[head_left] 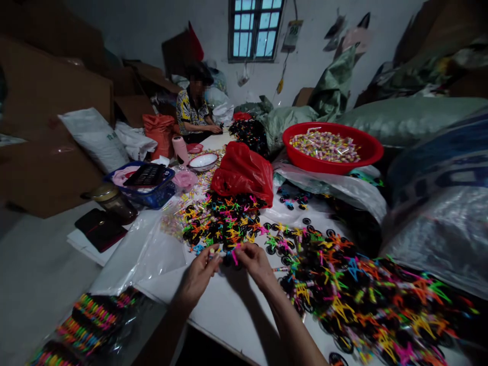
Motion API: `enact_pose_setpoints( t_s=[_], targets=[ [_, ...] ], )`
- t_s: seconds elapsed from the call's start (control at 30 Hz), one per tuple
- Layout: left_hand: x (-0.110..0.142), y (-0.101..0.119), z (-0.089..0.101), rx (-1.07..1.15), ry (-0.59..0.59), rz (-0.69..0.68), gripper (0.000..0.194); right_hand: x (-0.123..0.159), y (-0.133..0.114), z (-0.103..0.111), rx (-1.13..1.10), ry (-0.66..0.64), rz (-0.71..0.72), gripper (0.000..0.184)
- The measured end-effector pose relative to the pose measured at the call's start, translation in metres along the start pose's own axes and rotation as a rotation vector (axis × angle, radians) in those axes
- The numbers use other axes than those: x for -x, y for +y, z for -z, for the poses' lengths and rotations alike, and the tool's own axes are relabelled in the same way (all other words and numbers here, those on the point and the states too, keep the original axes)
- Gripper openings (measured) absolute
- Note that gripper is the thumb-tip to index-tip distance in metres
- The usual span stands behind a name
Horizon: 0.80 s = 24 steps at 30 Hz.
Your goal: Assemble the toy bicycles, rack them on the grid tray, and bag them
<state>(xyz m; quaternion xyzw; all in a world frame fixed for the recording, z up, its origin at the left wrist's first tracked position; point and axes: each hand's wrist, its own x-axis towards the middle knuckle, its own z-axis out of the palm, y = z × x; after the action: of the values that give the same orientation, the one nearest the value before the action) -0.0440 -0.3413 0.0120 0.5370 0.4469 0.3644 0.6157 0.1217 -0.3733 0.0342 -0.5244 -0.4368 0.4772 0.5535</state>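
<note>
My left hand (202, 274) pinches a small pale piece (212, 251) with a yellowish end, probably one of the little tubes. Between the fingertips of my right hand (259, 263) is a toy bicycle (235, 255) with a pink frame and black wheels. The two hands are close together above the white tabletop (224, 310), and the pieces they hold nearly meet. Just beyond them lies a heap of colourful toy bicycles (224, 218) with black wheels. A larger pile of toy bicycles (351, 284), with small tubes among them, spreads to the right.
A red basin (369, 155) of small pastel tubes stands back right. Past the heap sit a red plastic bag (244, 170), a white bowl (203, 162) and a blue basket (152, 195). Another person (194, 109) works at the far end. Bagged toys (91, 320) lie lower left.
</note>
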Motion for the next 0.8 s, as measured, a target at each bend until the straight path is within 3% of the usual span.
enact_pose_setpoints(
  t_s=[0.07,0.17,0.23,0.33,0.5,0.67,0.8],
  targets=[
    [0.008,-0.008,0.005,-0.049,-0.058,0.013,0.049,0.006,-0.003,0.003,0.0,0.035,0.0,0.036],
    [0.016,-0.021,0.005,-0.081,-0.107,-0.008,0.036,0.016,0.001,0.003,0.012,-0.068,-0.051,0.038],
    [0.02,-0.025,0.001,-0.026,-0.099,-0.001,0.034,0.022,0.006,0.002,-0.011,-0.065,-0.107,0.041],
    [0.024,-0.02,-0.007,0.124,-0.134,0.039,0.038,0.029,0.007,0.002,-0.055,-0.041,-0.144,0.04],
    [0.031,-0.004,-0.012,0.292,-0.212,0.09,0.029,0.039,0.0,0.005,-0.158,-0.173,-0.205,0.038],
    [0.036,-0.005,-0.015,0.267,-0.186,0.06,0.024,0.048,0.001,0.01,-0.181,-0.039,-0.209,0.036],
    [0.041,-0.014,-0.024,0.264,-0.194,0.034,0.022,0.056,0.006,0.007,-0.219,-0.054,-0.227,0.035]
  ],
)
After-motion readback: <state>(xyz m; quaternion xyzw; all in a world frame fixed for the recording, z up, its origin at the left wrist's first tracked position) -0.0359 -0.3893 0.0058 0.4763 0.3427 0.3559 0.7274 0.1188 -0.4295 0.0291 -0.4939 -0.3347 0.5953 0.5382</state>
